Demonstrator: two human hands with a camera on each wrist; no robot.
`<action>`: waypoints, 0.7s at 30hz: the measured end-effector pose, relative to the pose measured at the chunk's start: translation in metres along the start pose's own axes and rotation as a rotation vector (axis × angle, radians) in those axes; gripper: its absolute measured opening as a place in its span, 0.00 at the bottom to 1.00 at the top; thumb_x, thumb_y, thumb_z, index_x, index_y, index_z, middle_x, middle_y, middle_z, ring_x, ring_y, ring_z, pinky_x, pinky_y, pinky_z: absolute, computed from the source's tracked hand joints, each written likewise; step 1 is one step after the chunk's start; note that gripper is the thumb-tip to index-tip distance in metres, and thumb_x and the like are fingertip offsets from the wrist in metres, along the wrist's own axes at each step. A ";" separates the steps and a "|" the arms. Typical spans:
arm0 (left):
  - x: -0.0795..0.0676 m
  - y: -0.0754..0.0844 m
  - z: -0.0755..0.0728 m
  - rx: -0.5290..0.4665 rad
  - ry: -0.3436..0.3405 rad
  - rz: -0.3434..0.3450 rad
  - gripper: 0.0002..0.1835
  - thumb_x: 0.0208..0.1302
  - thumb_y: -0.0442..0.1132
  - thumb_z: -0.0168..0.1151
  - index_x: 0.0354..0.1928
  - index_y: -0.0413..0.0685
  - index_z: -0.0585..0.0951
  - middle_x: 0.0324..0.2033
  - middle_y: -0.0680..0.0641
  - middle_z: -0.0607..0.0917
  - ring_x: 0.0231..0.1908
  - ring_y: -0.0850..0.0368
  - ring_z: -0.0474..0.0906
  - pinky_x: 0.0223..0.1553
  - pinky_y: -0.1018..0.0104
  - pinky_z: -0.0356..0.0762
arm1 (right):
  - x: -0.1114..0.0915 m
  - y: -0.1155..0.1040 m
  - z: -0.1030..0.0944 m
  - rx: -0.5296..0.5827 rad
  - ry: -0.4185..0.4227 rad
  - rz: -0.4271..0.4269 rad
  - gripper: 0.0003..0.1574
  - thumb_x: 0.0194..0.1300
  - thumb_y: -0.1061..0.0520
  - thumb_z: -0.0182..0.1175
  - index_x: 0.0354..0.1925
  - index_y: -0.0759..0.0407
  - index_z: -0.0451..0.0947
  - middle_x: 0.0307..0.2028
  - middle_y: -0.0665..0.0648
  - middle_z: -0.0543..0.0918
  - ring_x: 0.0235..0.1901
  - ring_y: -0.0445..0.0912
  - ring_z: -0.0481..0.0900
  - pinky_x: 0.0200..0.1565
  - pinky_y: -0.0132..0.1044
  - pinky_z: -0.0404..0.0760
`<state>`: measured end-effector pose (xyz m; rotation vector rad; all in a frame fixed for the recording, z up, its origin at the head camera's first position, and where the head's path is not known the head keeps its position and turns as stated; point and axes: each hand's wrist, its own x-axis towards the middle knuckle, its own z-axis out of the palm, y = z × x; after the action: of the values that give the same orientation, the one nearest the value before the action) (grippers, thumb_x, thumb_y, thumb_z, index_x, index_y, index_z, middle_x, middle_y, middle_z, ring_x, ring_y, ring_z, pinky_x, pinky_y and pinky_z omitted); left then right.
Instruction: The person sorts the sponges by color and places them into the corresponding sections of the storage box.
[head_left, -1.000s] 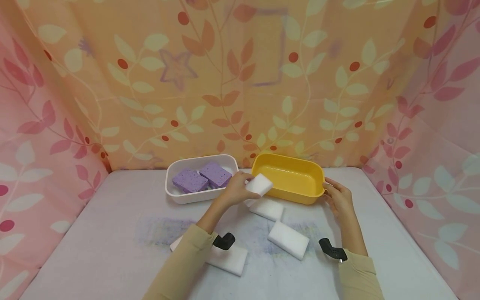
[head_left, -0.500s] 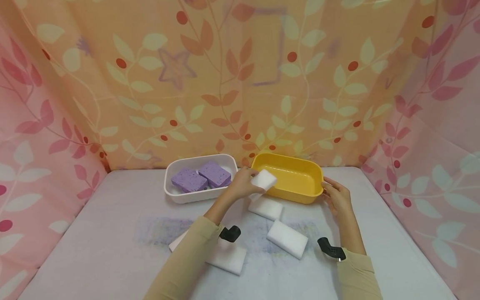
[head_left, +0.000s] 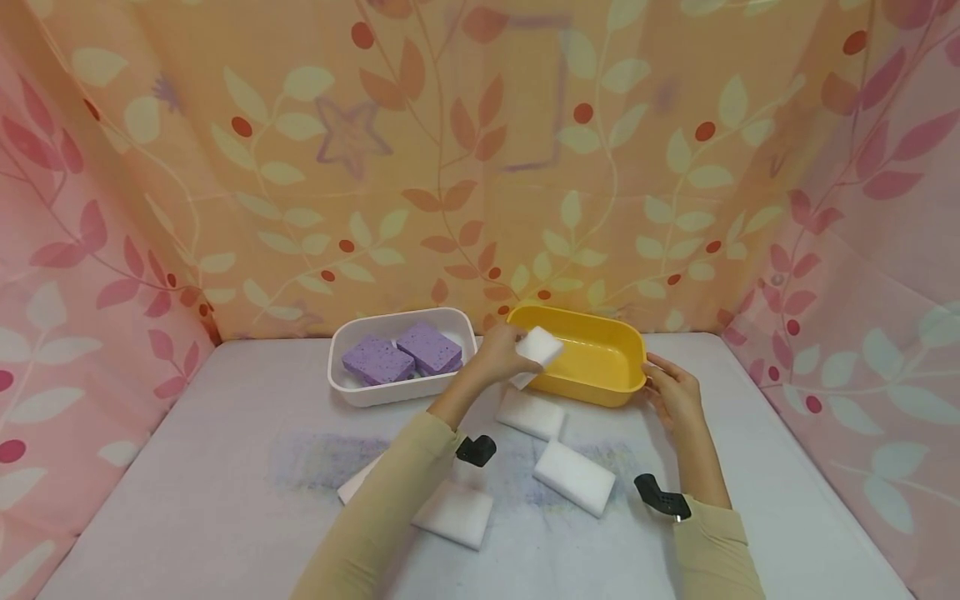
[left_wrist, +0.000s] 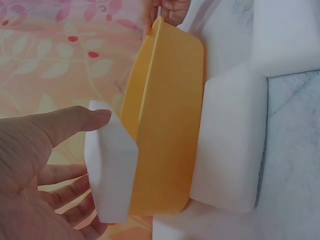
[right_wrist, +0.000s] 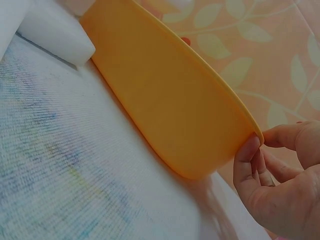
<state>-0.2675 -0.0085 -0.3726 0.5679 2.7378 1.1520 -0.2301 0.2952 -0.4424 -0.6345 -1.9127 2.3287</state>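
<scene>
Between thumb and fingers, my left hand [head_left: 497,353] pinches a white sponge [head_left: 542,346], a plain rectangular block. In the head view the sponge overlaps the left end of a yellow tub [head_left: 600,387]; nothing shows on the tub's floor. At the tub's other end my right hand [head_left: 677,392] pinches the rim, thumb and fingers on either side of the wall, as the right wrist view shows with the yellow tub [right_wrist: 170,95]. Another white sponge [left_wrist: 232,145] lies right along the tub's near side.
Left of the yellow tub stands a white tub [head_left: 375,398] with two purple sponges [head_left: 378,360] in it. More white sponges [head_left: 575,478] lie on the tabletop, one of them [head_left: 457,515] partly under my left forearm. A patterned curtain [head_left: 450,167] rises behind the tubs.
My left hand has moved right and slightly up with the white sponge, from the gap between the tubs to over the yellow tub's left end. My right hand has stayed on the rim.
</scene>
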 end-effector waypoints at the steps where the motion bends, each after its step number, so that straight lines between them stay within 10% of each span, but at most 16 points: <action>1: 0.002 0.001 0.000 0.013 0.004 0.005 0.33 0.58 0.41 0.80 0.62 0.32 0.82 0.54 0.37 0.84 0.52 0.46 0.76 0.59 0.55 0.80 | 0.000 0.000 0.000 -0.001 0.000 0.002 0.37 0.79 0.59 0.58 0.80 0.64 0.61 0.40 0.43 0.79 0.36 0.37 0.77 0.39 0.22 0.82; 7: 0.014 0.004 0.002 0.041 0.033 0.013 0.26 0.58 0.42 0.80 0.54 0.32 0.85 0.44 0.39 0.85 0.43 0.51 0.74 0.45 0.64 0.77 | -0.002 -0.001 0.000 -0.011 0.003 0.000 0.37 0.80 0.59 0.58 0.80 0.64 0.61 0.40 0.42 0.79 0.37 0.37 0.77 0.40 0.22 0.82; 21: 0.036 0.003 0.020 0.082 0.122 -0.098 0.32 0.64 0.48 0.76 0.63 0.33 0.81 0.54 0.38 0.83 0.55 0.45 0.74 0.61 0.55 0.77 | -0.003 -0.001 -0.002 0.004 0.016 -0.013 0.37 0.79 0.60 0.58 0.79 0.66 0.61 0.38 0.43 0.80 0.35 0.37 0.76 0.38 0.22 0.82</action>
<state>-0.2948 0.0207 -0.3828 0.3791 2.8913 1.0910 -0.2270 0.2960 -0.4413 -0.6360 -1.8995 2.3121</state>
